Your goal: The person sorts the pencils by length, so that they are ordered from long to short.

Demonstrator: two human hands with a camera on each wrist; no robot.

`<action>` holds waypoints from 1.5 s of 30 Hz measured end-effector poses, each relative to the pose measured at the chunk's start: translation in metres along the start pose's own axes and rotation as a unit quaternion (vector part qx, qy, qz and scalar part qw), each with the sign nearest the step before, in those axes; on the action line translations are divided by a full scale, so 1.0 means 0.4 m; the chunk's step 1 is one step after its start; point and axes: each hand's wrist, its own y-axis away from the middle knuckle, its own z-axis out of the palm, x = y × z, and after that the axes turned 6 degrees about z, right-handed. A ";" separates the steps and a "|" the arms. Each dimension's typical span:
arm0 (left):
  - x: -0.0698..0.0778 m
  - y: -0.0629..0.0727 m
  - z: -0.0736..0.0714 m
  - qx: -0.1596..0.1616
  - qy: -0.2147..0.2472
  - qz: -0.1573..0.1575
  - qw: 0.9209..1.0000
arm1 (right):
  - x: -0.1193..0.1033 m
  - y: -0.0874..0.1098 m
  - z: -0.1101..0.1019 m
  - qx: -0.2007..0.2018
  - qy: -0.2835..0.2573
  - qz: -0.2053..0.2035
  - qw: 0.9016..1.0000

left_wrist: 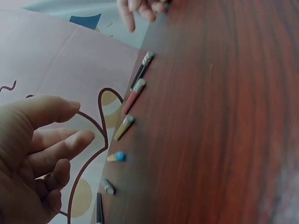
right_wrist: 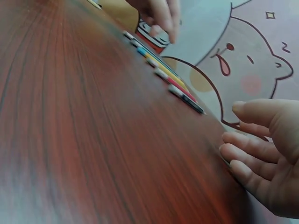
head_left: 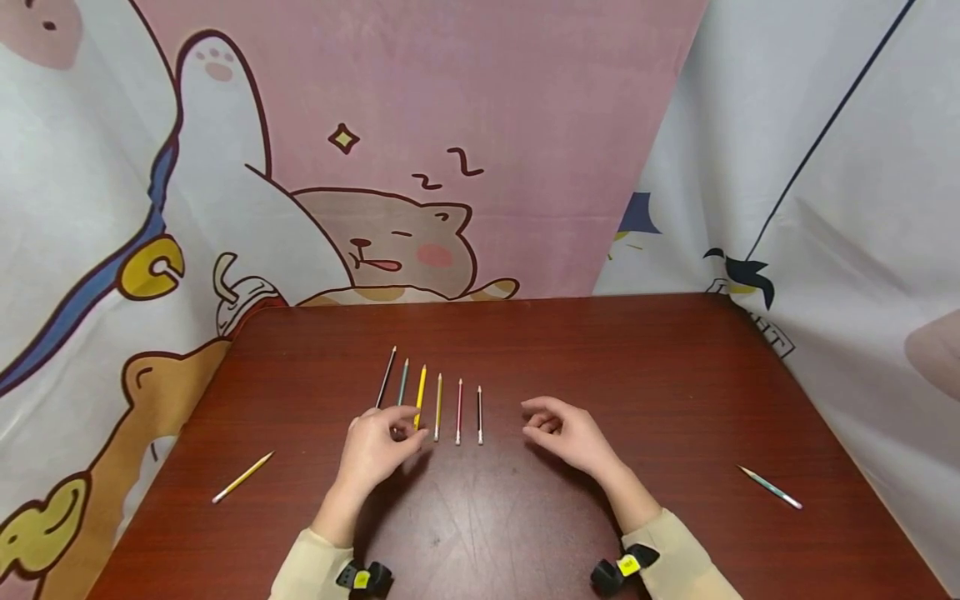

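Note:
Several pencils lie side by side in a slanting row at mid-table, points away from me: a dark pencil [head_left: 386, 377], a teal pencil [head_left: 403, 382], a bright yellow pencil [head_left: 421, 392], a dull gold pencil [head_left: 438, 408], a red pencil [head_left: 459, 412] and a black pencil [head_left: 480, 415]. My left hand [head_left: 378, 442] hovers over the near ends of the leftmost ones, hiding parts of them; its fingers are loosely bent around nothing. To the right of the black pencil, my right hand [head_left: 568, 435] is held apart from the row, fingers relaxed and holding nothing.
A yellow pencil [head_left: 243, 477] lies alone at the table's left, and a light teal pencil [head_left: 770, 487] at its right. The brown wooden table [head_left: 480, 525] ends against a cartoon-printed cloth [head_left: 525, 125]. Each wrist wears a small black camera.

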 end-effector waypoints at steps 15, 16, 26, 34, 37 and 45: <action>-0.048 0.041 -0.057 -0.024 0.011 -0.003 1.000 | 0.048 0.094 -0.145 0.000 0.031 -0.019 0.999; -0.052 0.044 -0.061 -0.024 0.010 -0.005 1.000 | 0.050 0.099 -0.154 0.002 0.034 -0.019 0.999; -0.097 0.074 -0.100 -0.014 -0.002 -0.025 1.000 | 0.060 0.148 -0.218 0.018 0.053 -0.021 0.998; -0.131 0.095 -0.140 -0.037 -0.001 -0.082 0.996 | 0.082 0.182 -0.260 0.034 0.059 -0.009 0.998; -0.144 0.103 -0.155 -0.035 -0.003 -0.090 0.995 | 0.091 0.197 -0.277 0.036 0.060 0.002 0.998; -0.178 0.131 -0.191 -0.028 -0.004 -0.089 0.996 | 0.114 0.238 -0.329 0.047 0.090 0.018 0.995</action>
